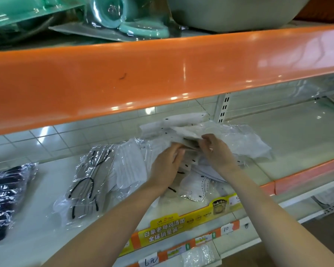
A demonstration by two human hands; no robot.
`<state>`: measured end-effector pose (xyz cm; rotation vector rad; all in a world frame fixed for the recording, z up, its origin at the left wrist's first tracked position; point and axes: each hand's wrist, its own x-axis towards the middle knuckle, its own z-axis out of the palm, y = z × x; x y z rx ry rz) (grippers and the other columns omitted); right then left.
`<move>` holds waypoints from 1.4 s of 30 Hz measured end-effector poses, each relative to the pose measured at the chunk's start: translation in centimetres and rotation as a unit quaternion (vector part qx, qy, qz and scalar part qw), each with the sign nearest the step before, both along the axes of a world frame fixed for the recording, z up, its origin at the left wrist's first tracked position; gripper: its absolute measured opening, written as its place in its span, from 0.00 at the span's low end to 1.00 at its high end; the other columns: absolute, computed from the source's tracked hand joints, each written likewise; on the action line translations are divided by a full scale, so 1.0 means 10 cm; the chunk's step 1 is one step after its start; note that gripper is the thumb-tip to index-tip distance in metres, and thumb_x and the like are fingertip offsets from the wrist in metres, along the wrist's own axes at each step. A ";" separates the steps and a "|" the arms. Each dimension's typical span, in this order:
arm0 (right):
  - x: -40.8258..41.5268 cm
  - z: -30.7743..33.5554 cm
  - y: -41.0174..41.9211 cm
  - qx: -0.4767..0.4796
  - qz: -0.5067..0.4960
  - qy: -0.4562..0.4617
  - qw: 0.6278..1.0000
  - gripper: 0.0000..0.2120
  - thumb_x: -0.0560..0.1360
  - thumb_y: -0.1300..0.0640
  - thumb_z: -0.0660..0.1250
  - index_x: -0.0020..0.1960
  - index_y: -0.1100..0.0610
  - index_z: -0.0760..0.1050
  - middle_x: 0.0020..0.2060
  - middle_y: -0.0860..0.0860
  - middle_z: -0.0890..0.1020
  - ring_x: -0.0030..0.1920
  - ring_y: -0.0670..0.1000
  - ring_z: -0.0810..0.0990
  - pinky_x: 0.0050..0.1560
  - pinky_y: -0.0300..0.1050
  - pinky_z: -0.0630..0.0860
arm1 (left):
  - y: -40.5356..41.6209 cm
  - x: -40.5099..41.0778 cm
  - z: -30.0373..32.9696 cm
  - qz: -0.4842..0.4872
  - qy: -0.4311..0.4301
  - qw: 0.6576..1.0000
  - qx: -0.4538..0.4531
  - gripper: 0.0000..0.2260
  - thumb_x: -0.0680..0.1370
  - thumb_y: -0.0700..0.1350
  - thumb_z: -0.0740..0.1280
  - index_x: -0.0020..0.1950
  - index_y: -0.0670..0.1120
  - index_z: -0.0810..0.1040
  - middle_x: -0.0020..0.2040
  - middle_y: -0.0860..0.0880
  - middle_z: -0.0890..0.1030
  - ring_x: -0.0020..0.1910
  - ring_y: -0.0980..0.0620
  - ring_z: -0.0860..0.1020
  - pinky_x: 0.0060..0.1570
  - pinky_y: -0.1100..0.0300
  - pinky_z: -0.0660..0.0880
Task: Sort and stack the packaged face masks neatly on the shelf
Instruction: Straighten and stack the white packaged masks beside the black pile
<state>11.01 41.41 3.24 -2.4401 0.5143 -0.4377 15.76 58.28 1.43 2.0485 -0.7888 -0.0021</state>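
A loose heap of white face masks in clear packets (pixel 181 130) lies on the middle of the white shelf (pixel 42 218). My left hand (pixel 167 162) and my right hand (pixel 216 151) both grip the same bundle of white mask packets at the heap's middle, fingers curled round its near edge. More white masks (pixel 195 185) lie under my wrists. To the left lies a clear packet of white masks with black ear loops (pixel 93 180). A stack of dark mask packets (pixel 6 197) sits at the far left.
An orange shelf edge (pixel 162 74) overhangs close above the hands, with green and grey plastic goods on top. A yellow label strip (pixel 181 226) and price tags line the shelf front. Right of the heap the shelf surface (pixel 297 135) is bare.
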 end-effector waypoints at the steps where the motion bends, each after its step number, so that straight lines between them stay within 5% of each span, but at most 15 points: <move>1: -0.02 -0.01 0.03 -0.025 0.030 0.021 0.999 0.18 0.79 0.48 0.61 0.64 0.56 0.72 0.58 0.54 0.79 0.58 0.56 0.76 0.56 0.48 0.69 | -0.04 -0.01 0.07 -0.002 0.031 0.999 -0.026 0.13 0.82 0.50 0.58 0.65 0.51 0.72 0.58 0.58 0.77 0.60 0.54 0.76 0.57 0.60 0.71; 7: -0.16 -0.10 0.18 -0.127 0.096 0.052 0.986 0.33 0.74 0.42 0.65 0.74 0.50 0.58 0.71 0.46 0.65 0.71 0.50 0.62 0.67 0.48 0.60 | -0.13 0.09 0.20 -0.005 0.082 0.995 -0.057 0.32 0.80 0.45 0.63 0.78 0.47 0.46 0.65 0.47 0.74 0.62 0.53 0.73 0.53 0.65 0.70; 10: -0.15 -0.18 0.16 -0.166 0.104 0.102 0.975 0.32 0.74 0.41 0.64 0.74 0.49 0.57 0.73 0.47 0.61 0.72 0.51 0.59 0.68 0.48 0.58 | -0.08 0.04 0.00 -0.040 0.094 0.991 0.091 0.49 0.75 0.54 0.70 0.76 0.44 0.33 0.69 0.47 0.71 0.66 0.49 0.72 0.63 0.56 0.68; 13: -0.16 -0.26 0.15 -0.185 0.143 0.165 0.958 0.43 0.70 0.35 0.65 0.76 0.49 0.50 0.76 0.48 0.52 0.75 0.52 0.50 0.73 0.51 0.52 | 0.03 0.00 -0.20 -0.050 0.021 0.963 0.263 0.55 0.70 0.62 0.70 0.75 0.45 0.31 0.78 0.47 0.51 0.77 0.49 0.51 0.74 0.52 0.50; 15: -0.16 -0.27 0.15 -0.200 0.148 0.180 0.952 0.47 0.68 0.34 0.68 0.77 0.49 0.49 0.77 0.49 0.49 0.76 0.52 0.48 0.74 0.53 0.50 | 0.10 -0.02 -0.25 -0.050 -0.005 0.953 0.299 0.55 0.70 0.63 0.70 0.75 0.48 0.30 0.79 0.49 0.46 0.77 0.51 0.43 0.75 0.53 0.43; 18: -0.14 -0.28 0.16 -0.216 0.136 0.161 0.953 0.39 0.72 0.37 0.66 0.76 0.48 0.53 0.76 0.49 0.52 0.76 0.52 0.51 0.73 0.52 0.53 | 0.17 -0.01 -0.24 -0.039 0.006 0.954 0.297 0.51 0.72 0.61 0.69 0.76 0.52 0.32 0.79 0.50 0.47 0.77 0.51 0.43 0.75 0.53 0.45; 22: -0.14 -0.24 0.10 -0.223 0.121 0.133 0.958 0.26 0.78 0.43 0.59 0.74 0.46 0.58 0.75 0.46 0.58 0.73 0.50 0.58 0.68 0.51 0.60 | 0.30 0.03 -0.25 0.012 0.001 0.971 0.240 0.39 0.77 0.48 0.65 0.78 0.50 0.42 0.75 0.46 0.62 0.74 0.46 0.58 0.70 0.50 0.60; 26: -0.09 -0.13 0.00 -0.215 0.096 0.144 0.961 0.20 0.81 0.44 0.53 0.72 0.43 0.63 0.72 0.43 0.64 0.71 0.50 0.64 0.65 0.50 0.63 | 0.54 0.17 -0.28 0.088 -0.010 0.987 0.135 0.16 0.77 0.34 0.59 0.65 0.41 0.68 0.50 0.45 0.76 0.54 0.41 0.74 0.48 0.52 0.70; 28: -0.08 -0.09 -0.03 -0.211 0.082 0.153 0.962 0.19 0.82 0.45 0.51 0.71 0.44 0.65 0.71 0.44 0.66 0.70 0.51 0.66 0.64 0.51 0.64 | 0.63 0.24 -0.29 0.114 0.029 0.988 0.100 0.11 0.78 0.34 0.58 0.58 0.42 0.71 0.42 0.47 0.76 0.43 0.41 0.77 0.37 0.55 0.69; 31: -0.05 -0.06 -0.03 -0.182 0.048 0.151 0.970 0.19 0.82 0.45 0.50 0.69 0.48 0.68 0.69 0.47 0.70 0.67 0.54 0.68 0.61 0.51 0.65 | 0.73 0.27 -0.24 0.135 0.077 0.985 0.076 0.15 0.79 0.37 0.59 0.65 0.46 0.68 0.44 0.45 0.77 0.35 0.48 0.75 0.34 0.55 0.73; 33: -0.03 -0.06 -0.01 -0.170 0.027 0.141 0.975 0.18 0.82 0.45 0.50 0.65 0.51 0.71 0.66 0.50 0.72 0.65 0.55 0.69 0.58 0.51 0.66 | 0.78 0.27 -0.24 0.119 0.025 0.985 0.119 0.21 0.78 0.37 0.60 0.70 0.47 0.64 0.54 0.44 0.77 0.45 0.47 0.76 0.45 0.50 0.76; 37: 0.01 -0.06 0.03 -0.153 0.032 0.155 0.976 0.17 0.82 0.48 0.51 0.66 0.53 0.70 0.65 0.52 0.72 0.65 0.57 0.69 0.59 0.52 0.66 | 0.71 0.14 -0.20 0.046 -0.114 0.966 0.227 0.23 0.77 0.44 0.64 0.72 0.49 0.67 0.72 0.49 0.67 0.73 0.45 0.61 0.69 0.51 0.61; 40: -0.01 -0.05 0.11 -0.120 0.093 0.161 0.975 0.19 0.80 0.48 0.57 0.67 0.53 0.68 0.67 0.53 0.69 0.68 0.56 0.65 0.65 0.54 0.66 | 0.53 -0.04 -0.18 -0.079 -0.111 0.936 0.324 0.32 0.75 0.61 0.65 0.75 0.55 0.59 0.77 0.55 0.54 0.77 0.53 0.45 0.72 0.56 0.42; 42: -0.09 -0.02 0.18 -0.106 0.142 0.174 0.969 0.23 0.77 0.42 0.62 0.68 0.50 0.66 0.68 0.49 0.66 0.70 0.53 0.62 0.66 0.53 0.65 | 0.43 -0.13 -0.19 -0.109 -0.103 0.917 0.370 0.39 0.72 0.64 0.66 0.77 0.56 0.52 0.78 0.52 0.48 0.77 0.51 0.42 0.72 0.53 0.41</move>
